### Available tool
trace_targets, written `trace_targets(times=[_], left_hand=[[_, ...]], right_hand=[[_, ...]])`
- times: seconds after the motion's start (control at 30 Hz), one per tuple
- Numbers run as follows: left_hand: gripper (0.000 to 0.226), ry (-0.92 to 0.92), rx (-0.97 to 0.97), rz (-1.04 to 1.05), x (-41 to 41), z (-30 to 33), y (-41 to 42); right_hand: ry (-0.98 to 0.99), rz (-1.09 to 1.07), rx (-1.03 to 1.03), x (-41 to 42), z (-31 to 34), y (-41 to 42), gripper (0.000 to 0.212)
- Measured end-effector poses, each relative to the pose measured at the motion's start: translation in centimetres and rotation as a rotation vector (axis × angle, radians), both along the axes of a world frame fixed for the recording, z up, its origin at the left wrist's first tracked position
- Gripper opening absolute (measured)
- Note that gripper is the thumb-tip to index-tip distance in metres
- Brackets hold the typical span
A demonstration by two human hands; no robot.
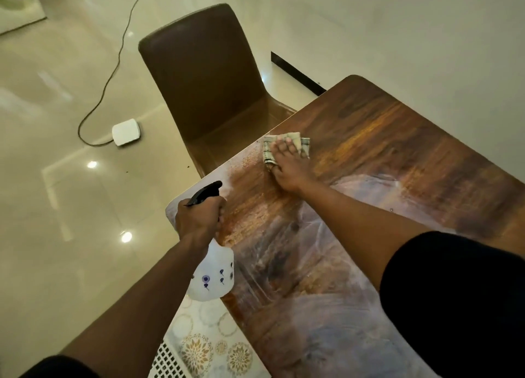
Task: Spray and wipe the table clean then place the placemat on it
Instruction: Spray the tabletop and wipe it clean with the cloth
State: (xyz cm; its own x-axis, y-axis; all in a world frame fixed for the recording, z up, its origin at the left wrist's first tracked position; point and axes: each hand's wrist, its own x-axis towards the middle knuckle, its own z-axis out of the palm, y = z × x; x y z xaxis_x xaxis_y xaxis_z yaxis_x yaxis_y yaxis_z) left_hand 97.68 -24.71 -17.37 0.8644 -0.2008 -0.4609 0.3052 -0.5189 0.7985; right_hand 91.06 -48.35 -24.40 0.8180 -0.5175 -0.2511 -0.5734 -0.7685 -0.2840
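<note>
My left hand grips the neck of a white spray bottle with a black nozzle, held over the table's left edge. My right hand presses flat on a checked beige cloth near the far left edge of the wooden table. Wet streaks and spray droplets cover the tabletop around both hands. A white placemat with gold floral circles lies below the bottle at the near left, beyond the table's edge; what it rests on is hidden.
A brown leather chair stands at the table's far left side. A white box with a dark cable lies on the glossy tiled floor. A white wall runs behind the table.
</note>
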Motion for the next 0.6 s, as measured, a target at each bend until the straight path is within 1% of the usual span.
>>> trace_targets(times=[0.07, 0.13, 0.2, 0.3, 0.37, 0.43, 0.6], left_hand=[[0.019, -0.005, 0.011, -0.027, 0.4, -0.3, 1.0], [0.016, -0.012, 0.037, -0.039, 0.7, -0.6, 1.9], [0.019, -0.009, 0.057, -0.031, 1.1, -1.0, 2.6], [0.020, -0.010, 0.066, -0.037, 1.4, -1.4, 2.9], [0.019, -0.001, 0.046, -0.035, 1.7, -1.6, 2.9], [0.017, -0.006, 0.033, -0.038, 1.8, -1.9, 2.8], [0.014, -0.018, 0.041, -0.031, 2.0, -2.5, 2.9]], right_hand=[[-0.004, 0.083, -0.022, 1.8, -0.3, 3.2, 0.067], [-0.021, 0.185, -0.029, 2.5, -0.7, 6.6, 0.068], [-0.035, 0.310, -0.059, 2.6, -1.3, 8.9, 0.069], [-0.027, 0.459, -0.090, 2.4, -1.7, 8.1, 0.069], [-0.024, 0.489, -0.075, 2.6, -1.3, 5.8, 0.068], [-0.024, 0.417, -0.048, 2.9, -0.9, 3.1, 0.066], [-0.014, 0.069, -0.018, 4.2, -0.2, -3.4, 0.063]])
